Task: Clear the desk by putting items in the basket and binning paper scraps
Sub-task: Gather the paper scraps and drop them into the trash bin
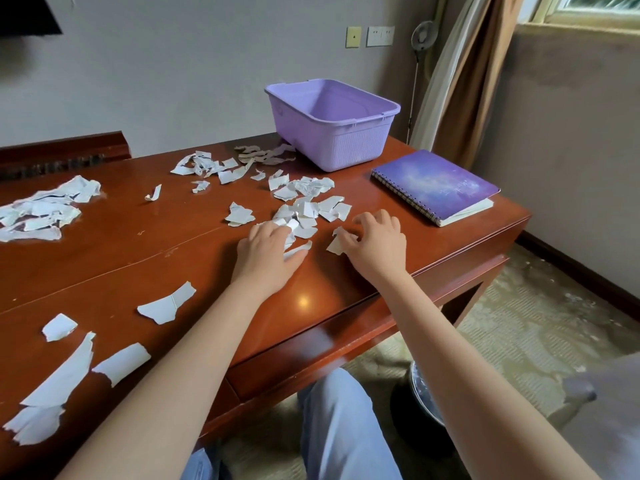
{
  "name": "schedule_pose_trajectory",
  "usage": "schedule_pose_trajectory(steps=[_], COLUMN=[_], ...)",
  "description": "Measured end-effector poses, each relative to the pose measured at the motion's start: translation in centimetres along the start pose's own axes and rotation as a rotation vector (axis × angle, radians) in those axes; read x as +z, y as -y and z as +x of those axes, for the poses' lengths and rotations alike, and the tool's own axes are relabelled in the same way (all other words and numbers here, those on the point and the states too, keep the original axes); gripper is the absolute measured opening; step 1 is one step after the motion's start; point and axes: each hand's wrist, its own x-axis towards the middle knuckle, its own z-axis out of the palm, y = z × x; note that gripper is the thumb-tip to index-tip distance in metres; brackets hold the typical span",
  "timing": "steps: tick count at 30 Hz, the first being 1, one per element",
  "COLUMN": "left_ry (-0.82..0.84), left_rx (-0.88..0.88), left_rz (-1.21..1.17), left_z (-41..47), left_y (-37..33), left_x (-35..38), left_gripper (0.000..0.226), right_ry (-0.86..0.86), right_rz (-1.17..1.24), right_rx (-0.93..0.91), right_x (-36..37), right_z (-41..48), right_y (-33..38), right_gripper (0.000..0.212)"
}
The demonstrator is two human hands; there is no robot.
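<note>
The left hand [268, 252] is curled over white paper scraps [304, 209] — ragged, crumpled. One scrap [335, 243] is pinched by the right hand [379, 245], the lilac basket [332, 109] at twelve o'clock.

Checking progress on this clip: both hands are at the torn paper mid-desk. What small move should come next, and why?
Probably rake the hands together to bunch the scrap cluster: left hand and right hand flank its near edge, pieces lie loose, and the bin sits on the floor below.
</note>
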Motion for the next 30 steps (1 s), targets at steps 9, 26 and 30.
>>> schedule_pose_trajectory(steps=[9, 26, 30], left_ry=[-0.011, -0.001, -0.013], left_rx=[-0.02, -0.01, -0.01], left_rz=[-0.049, -0.1, -0.118], left_z=[1.6, 1.7, 1.4], left_y=[0.4, 0.6, 0.3], left_x=[0.3, 0.5, 0.0], left_gripper=[0.039, 0.024, 0.018], right_ry=[0.088, 0.173, 0.394], right_rz=[-0.173, 0.461, 0.256], right_rx=[-0.163, 0.022, -0.033], right_x=[1.1, -1.8, -2.9], right_z=[1.7, 1.9, 2.3], right_y=[0.7, -1.4, -2.3], right_gripper=[0.044, 0.015, 0.036])
